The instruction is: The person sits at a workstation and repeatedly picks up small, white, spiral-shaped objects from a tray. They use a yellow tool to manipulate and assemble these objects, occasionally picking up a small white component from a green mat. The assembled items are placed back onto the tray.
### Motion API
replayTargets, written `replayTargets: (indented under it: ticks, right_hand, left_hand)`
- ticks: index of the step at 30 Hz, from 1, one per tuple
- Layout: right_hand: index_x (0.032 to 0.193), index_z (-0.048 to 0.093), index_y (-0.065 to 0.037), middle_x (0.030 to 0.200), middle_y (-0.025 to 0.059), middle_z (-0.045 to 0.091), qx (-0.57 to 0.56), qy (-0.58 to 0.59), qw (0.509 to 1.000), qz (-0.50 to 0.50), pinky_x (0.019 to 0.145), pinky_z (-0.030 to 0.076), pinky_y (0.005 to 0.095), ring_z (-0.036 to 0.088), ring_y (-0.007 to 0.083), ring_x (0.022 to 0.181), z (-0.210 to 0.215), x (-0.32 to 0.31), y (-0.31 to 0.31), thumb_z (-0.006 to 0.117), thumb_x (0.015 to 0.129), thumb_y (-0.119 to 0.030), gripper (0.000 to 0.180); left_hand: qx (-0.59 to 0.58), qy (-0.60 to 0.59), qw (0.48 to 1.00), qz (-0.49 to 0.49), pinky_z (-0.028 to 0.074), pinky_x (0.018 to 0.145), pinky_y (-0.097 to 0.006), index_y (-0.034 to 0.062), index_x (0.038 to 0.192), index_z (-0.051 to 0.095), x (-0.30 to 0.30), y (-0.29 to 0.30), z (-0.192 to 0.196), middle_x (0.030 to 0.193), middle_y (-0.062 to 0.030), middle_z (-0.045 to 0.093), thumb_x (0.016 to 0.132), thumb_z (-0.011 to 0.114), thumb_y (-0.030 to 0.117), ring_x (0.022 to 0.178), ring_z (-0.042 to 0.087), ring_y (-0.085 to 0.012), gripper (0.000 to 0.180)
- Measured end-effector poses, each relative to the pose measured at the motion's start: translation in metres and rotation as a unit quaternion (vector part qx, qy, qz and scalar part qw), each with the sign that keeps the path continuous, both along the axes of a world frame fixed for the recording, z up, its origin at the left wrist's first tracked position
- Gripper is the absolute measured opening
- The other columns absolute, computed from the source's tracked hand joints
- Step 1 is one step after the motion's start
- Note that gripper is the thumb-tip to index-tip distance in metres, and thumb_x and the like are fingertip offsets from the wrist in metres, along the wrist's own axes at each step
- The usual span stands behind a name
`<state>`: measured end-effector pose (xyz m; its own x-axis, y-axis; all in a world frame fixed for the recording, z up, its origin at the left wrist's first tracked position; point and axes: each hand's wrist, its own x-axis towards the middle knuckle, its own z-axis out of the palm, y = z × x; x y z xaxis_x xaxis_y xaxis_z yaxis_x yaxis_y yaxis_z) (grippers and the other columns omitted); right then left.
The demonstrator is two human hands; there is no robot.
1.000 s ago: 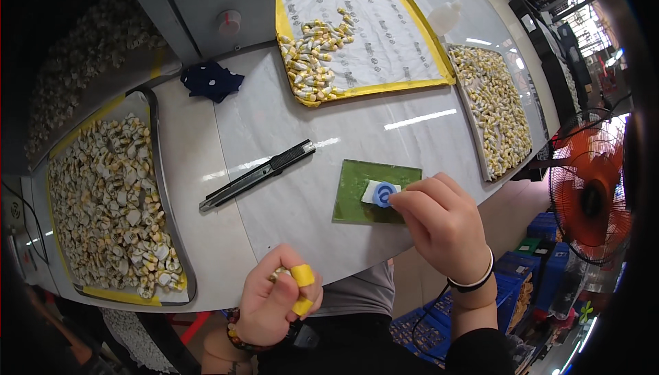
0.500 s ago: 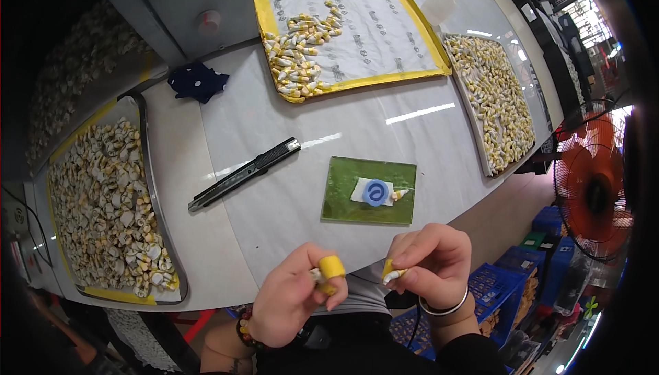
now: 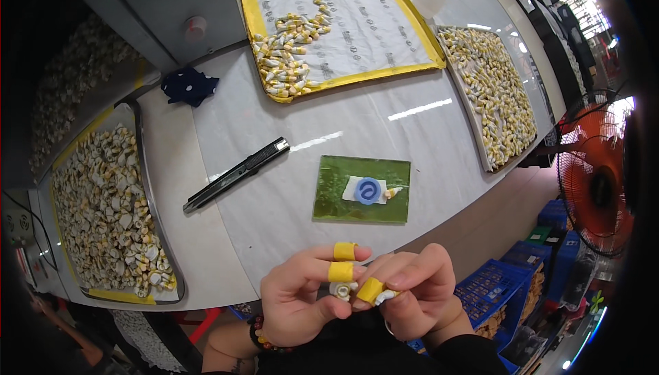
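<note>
Between the thumb and fingers of my left hand (image 3: 296,296) is a small whitish rolled piece (image 3: 341,290) with a round, ring-like end. Yellow tape wraps two of that hand's fingers. My right hand (image 3: 422,289) pinches a small white, twisted piece (image 3: 386,297), partly hidden by the fingers. Yellow tape (image 3: 371,290) also covers a fingertip there. Both hands nearly touch, in front of the table's near edge. Just beyond them lies a green glass plate (image 3: 333,203), bearing a blue round disc (image 3: 366,191) on a white patch and a small yellow-white piece (image 3: 393,192).
A black utility knife (image 3: 237,174) lies left of the plate. Farther back is a yellow-edged tray (image 3: 371,39), partly covered with yellow-white pieces. Full trays flank it: one at right (image 3: 467,118), one at left (image 3: 130,297). A spotted cloth (image 3: 189,87) and orange fan (image 3: 600,176) also show.
My hands have come together, the right moving left toward the left hand. The left fingers have stretched toward the right hand. The view has shifted slightly.
</note>
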<state>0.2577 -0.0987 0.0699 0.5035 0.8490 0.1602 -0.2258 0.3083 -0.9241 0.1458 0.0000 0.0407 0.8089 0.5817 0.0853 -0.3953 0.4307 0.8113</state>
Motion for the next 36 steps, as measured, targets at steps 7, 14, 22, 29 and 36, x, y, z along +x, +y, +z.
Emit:
replayTargets:
  ticks: [7,14,22,29,36]
  right_hand:
    - [0.103,0.040,-0.004,0.084,0.0174,0.060,-0.008,0.032,0.999,-0.028,0.076,0.054,0.0381,0.062,0.0227,0.073,-0.002,-0.002,-0.001,0.050,0.095,-0.010,0.015]
    - [0.109,0.049,0.004,0.103,0.0208,0.060,0.037,0.068,0.997,0.013,0.077,0.051,0.0316,0.063,0.0228,0.087,-0.007,0.009,-0.007,0.053,0.087,0.009,0.022]
    - [0.080,0.068,-0.004,0.080,0.0066,0.066,0.032,-0.328,0.944,0.007,0.057,0.051,0.0272,0.062,0.0194,0.065,0.014,0.043,0.016,0.072,0.070,0.000,0.012]
    - [0.089,0.069,0.001,0.087,0.0089,0.065,0.083,-0.434,0.895,0.066,0.062,0.053,0.0266,0.064,0.0204,0.073,0.021,0.053,0.022,0.070,0.069,0.000,0.020]
    - [0.086,0.069,0.002,0.084,0.0099,0.065,0.131,-0.472,0.868,0.077,0.060,0.052,0.0254,0.063,0.0191,0.070,0.018,0.056,0.027,0.070,0.067,0.001,0.019]
  left_hand:
    - [-0.011,0.089,0.995,-0.032,0.049,0.077,-0.026,-0.0030,0.098,0.066,-0.010,0.011,0.006,0.104,-0.0152,0.062,0.072,0.080,0.016,0.090,0.062,-0.0162,0.035]
    - [-0.021,0.068,0.996,-0.053,0.053,0.076,-0.027,-0.0054,0.101,0.063,-0.012,0.014,0.005,0.094,-0.0119,0.067,0.075,0.079,0.010,0.084,0.066,-0.0161,0.034]
    - [-0.367,0.030,0.865,-0.341,0.053,0.066,-0.023,-0.0035,0.101,0.056,-0.015,0.028,0.000,0.080,-0.0076,0.064,0.089,0.064,0.036,0.071,0.064,-0.0113,0.042]
    - [-0.423,0.039,0.817,-0.390,0.052,0.062,-0.022,0.0012,0.094,0.052,-0.010,0.028,0.006,0.078,-0.0051,0.063,0.093,0.059,0.033,0.066,0.062,-0.0102,0.032]
    - [-0.439,0.019,0.813,-0.382,0.051,0.062,-0.021,0.0040,0.092,0.052,-0.010,0.025,0.004,0.077,-0.0034,0.062,0.094,0.057,0.030,0.067,0.062,-0.0087,0.026]
